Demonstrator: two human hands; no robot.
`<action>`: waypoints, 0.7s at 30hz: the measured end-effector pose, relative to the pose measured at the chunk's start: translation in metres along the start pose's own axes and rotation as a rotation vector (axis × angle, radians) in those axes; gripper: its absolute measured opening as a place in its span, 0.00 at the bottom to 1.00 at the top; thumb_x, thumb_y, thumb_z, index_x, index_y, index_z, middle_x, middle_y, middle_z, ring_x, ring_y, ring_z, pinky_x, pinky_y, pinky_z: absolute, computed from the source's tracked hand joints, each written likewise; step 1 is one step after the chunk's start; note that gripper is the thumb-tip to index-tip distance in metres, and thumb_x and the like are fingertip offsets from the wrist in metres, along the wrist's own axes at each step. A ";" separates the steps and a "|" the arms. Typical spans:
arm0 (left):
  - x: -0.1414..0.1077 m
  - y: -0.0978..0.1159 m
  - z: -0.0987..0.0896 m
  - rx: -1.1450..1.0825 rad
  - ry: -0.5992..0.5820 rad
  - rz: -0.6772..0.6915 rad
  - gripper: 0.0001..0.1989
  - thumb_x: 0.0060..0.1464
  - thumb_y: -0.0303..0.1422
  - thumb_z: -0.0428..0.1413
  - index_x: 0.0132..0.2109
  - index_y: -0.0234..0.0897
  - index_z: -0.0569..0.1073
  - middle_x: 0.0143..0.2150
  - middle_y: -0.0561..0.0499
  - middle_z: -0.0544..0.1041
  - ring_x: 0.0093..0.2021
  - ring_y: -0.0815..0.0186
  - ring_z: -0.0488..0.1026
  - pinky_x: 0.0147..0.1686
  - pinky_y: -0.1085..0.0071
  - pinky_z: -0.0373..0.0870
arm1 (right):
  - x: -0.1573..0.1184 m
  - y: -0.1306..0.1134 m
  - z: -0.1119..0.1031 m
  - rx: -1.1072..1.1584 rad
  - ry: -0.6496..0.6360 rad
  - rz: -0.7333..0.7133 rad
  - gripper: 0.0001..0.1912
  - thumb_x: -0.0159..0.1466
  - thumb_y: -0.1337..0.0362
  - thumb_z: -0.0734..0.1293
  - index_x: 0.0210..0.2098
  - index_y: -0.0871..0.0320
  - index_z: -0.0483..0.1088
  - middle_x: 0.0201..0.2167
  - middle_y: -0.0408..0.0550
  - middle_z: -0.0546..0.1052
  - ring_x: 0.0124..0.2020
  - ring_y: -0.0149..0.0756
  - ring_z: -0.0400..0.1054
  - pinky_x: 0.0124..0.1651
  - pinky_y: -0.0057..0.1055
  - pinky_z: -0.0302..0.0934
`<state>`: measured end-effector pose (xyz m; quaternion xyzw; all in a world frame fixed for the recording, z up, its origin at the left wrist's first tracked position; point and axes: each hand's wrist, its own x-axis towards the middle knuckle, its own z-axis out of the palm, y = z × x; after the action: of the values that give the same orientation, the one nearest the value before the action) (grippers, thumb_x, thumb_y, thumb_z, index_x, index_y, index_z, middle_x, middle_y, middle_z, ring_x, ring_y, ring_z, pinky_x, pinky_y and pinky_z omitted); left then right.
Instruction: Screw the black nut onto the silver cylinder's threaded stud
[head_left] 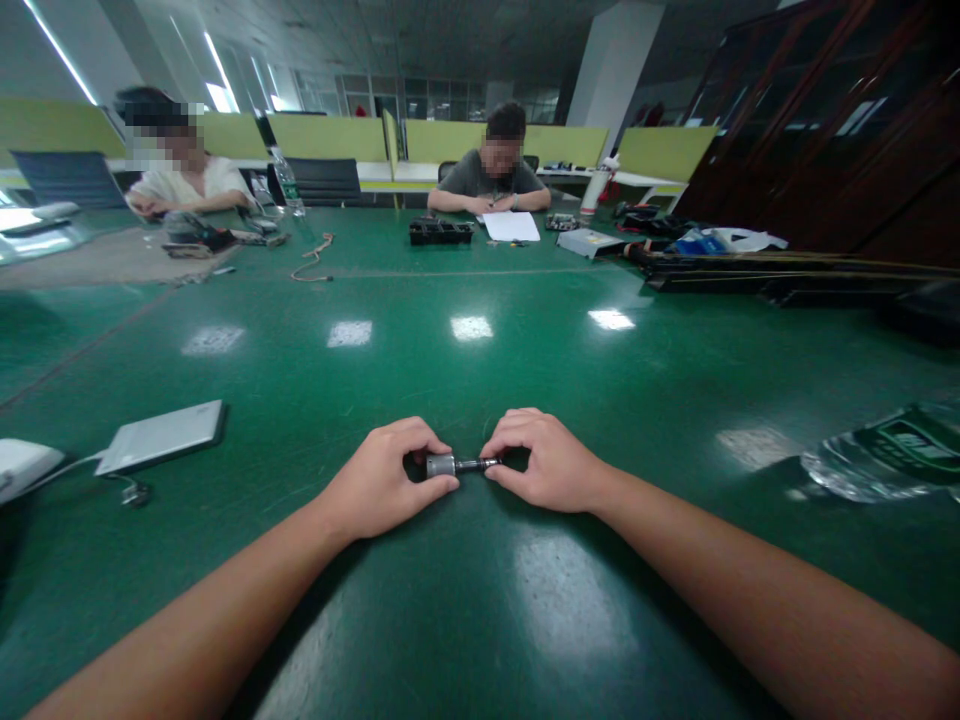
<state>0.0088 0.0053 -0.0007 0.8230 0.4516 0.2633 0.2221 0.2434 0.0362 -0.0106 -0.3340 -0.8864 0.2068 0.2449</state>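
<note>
The left hand point(379, 480) pinches the grey cylindrical end of a small metal part point(448, 465) between thumb and fingers, coming at it from nine o'clock. The right hand point(551, 465) comes from three o'clock, its thumb and fingertips closed on the tip of the slim dark shaft at the other end. The metal part lies level between the two hands, cylinder toward nine and shaft toward three, above or on the green tabletop point(427, 380); I cannot tell whether it touches, nor whether cylinder and shaft are one piece

Taking the metal part as the clock's centre, with twelve pointing away from the wearer, a flat white slab point(161, 437) with a cord lies near nine, well apart from the left hand. A clear plastic bottle point(885, 455) with a green label lies on its side at three. A thin tan cable point(313, 265) is at eleven, a black tray point(440, 232) at twelve, and a flat silver box point(590, 243) at one. Long dark strips point(750, 272) lie at two. Beyond the tray, at twelve, a seated person point(480, 185) leans over a white sheet point(512, 228)
</note>
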 end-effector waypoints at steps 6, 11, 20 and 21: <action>0.000 -0.002 -0.002 0.007 0.007 -0.013 0.08 0.51 0.34 0.63 0.38 0.37 0.76 0.35 0.51 0.76 0.36 0.65 0.73 0.37 0.69 0.67 | 0.000 0.007 -0.003 -0.033 0.003 0.034 0.05 0.55 0.69 0.72 0.32 0.56 0.77 0.29 0.43 0.79 0.34 0.35 0.70 0.44 0.35 0.60; 0.000 -0.006 -0.006 0.019 0.031 -0.023 0.08 0.51 0.34 0.63 0.37 0.37 0.76 0.35 0.51 0.75 0.35 0.64 0.73 0.36 0.69 0.68 | 0.001 0.016 -0.005 -0.108 0.078 0.154 0.04 0.55 0.70 0.71 0.31 0.57 0.78 0.28 0.45 0.78 0.32 0.35 0.69 0.39 0.33 0.61; 0.000 -0.007 -0.006 0.024 0.028 -0.009 0.08 0.51 0.34 0.63 0.38 0.36 0.75 0.35 0.51 0.75 0.35 0.64 0.72 0.37 0.69 0.68 | 0.001 0.011 -0.004 -0.033 0.038 0.068 0.05 0.55 0.70 0.72 0.32 0.57 0.78 0.29 0.45 0.78 0.33 0.34 0.70 0.42 0.34 0.61; 0.000 -0.007 -0.006 0.023 0.027 -0.008 0.08 0.51 0.34 0.63 0.37 0.36 0.75 0.35 0.51 0.75 0.35 0.64 0.72 0.37 0.69 0.68 | 0.001 0.011 -0.004 -0.028 0.035 0.064 0.05 0.56 0.69 0.72 0.33 0.57 0.78 0.29 0.45 0.78 0.33 0.35 0.70 0.42 0.34 0.61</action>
<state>0.0007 0.0097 -0.0005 0.8201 0.4607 0.2685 0.2075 0.2501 0.0451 -0.0126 -0.3690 -0.8737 0.1961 0.2490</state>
